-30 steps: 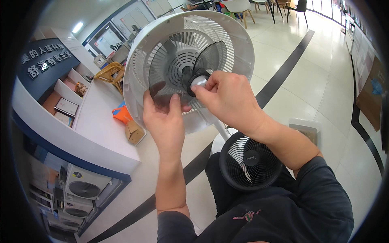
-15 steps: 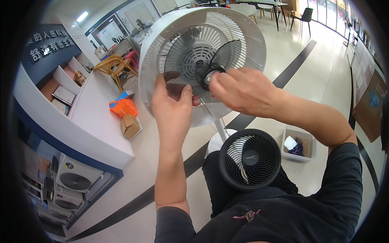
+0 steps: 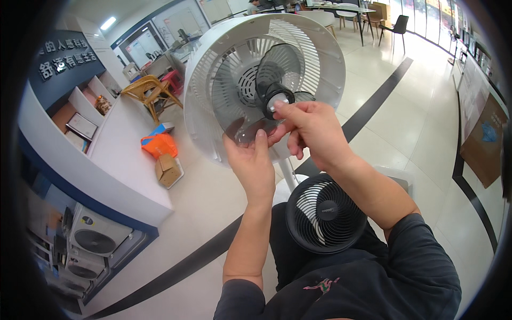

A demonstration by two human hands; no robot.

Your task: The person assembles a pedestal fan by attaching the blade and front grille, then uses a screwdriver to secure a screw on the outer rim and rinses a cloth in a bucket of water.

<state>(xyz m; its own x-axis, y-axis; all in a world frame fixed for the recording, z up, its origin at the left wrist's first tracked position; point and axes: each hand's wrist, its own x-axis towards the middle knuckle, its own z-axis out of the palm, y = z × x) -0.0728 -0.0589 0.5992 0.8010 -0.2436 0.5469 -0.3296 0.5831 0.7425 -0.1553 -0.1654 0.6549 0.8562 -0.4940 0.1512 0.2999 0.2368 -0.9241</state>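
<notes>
While my left hand pinches the smoked fan blade low on its edge, my right hand pinches the pale hub knob; blade sits before the white slatted grille.
Can't tell remotely if it's seated; loosening my left pinch could let it scrape. Pale lettering on the dark wall sign, small logo on the black fan grille.
</notes>
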